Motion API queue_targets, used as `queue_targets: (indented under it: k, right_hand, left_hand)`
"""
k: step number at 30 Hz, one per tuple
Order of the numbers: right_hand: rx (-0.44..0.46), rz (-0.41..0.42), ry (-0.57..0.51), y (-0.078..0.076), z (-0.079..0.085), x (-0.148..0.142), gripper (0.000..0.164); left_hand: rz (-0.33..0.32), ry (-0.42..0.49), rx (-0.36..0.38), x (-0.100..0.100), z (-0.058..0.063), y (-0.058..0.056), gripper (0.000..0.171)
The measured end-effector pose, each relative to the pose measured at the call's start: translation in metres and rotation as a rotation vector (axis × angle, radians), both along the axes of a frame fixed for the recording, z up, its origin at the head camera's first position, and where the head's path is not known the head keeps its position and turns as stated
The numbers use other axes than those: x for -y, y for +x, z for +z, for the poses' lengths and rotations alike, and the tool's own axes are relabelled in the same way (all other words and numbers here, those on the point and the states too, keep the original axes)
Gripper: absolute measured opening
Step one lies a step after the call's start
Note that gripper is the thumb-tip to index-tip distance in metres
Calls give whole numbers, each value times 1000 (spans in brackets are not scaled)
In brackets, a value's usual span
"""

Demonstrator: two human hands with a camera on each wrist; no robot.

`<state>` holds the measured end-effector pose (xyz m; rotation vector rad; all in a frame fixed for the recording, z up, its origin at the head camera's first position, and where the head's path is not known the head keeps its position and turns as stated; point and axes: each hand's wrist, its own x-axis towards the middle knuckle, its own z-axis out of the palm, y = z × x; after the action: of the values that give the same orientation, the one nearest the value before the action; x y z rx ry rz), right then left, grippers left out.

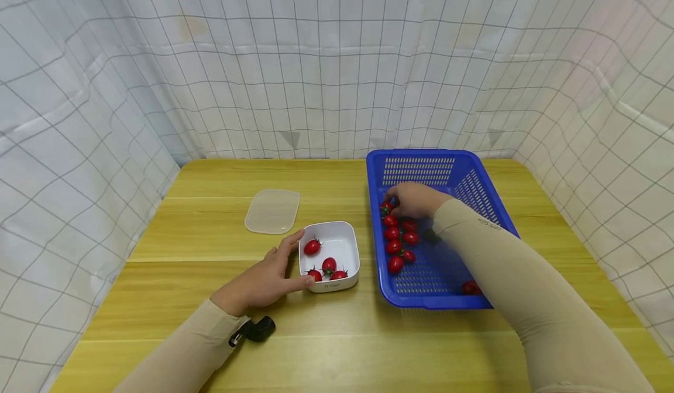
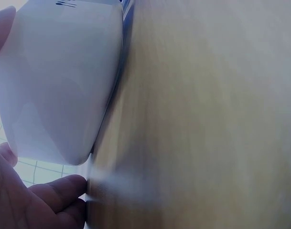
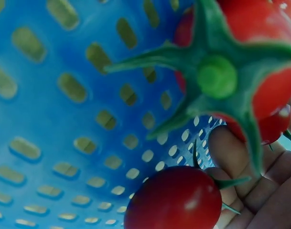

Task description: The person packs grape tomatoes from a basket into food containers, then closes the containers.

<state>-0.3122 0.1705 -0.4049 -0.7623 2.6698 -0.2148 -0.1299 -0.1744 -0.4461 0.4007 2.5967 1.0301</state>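
On the left, a white square container (image 1: 343, 247) holds several red cherry tomatoes (image 1: 312, 247). My left hand (image 1: 265, 282) grips its left side, thumb at the front corner and index finger at the back; the left wrist view shows the container wall (image 2: 59, 81) between them. My right hand (image 1: 418, 199) reaches down into a blue basket (image 1: 442, 303), by the left wall, where more cherry tomatoes (image 1: 391, 233) lie. In the right wrist view, its fingers (image 3: 231, 152) sit right behind a tomato (image 3: 267, 129); I cannot tell whether they hold it. A nearer tomato partly covers the hand.
A translucent lid (image 1: 272, 210) lies flat behind the container on the wooden table (image 1: 337, 340). More tomatoes (image 1: 470, 288) are at the basket's near right, partly behind the right sleeve (image 1: 505, 264). White grid-patterned curtains (image 1: 337, 59) enclose the table at the back and sides.
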Motion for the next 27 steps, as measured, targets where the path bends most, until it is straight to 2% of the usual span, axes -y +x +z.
queue_targets:
  k: [16,27]
  right_hand:
    - [-4,-9,-5,2,0,-1,42]
    - [-26,3,7,4,0,-1,42]
  left_hand:
    - [10,3,-8,0,-1,2,104]
    - [13,24,-23,0,-7,2,102]
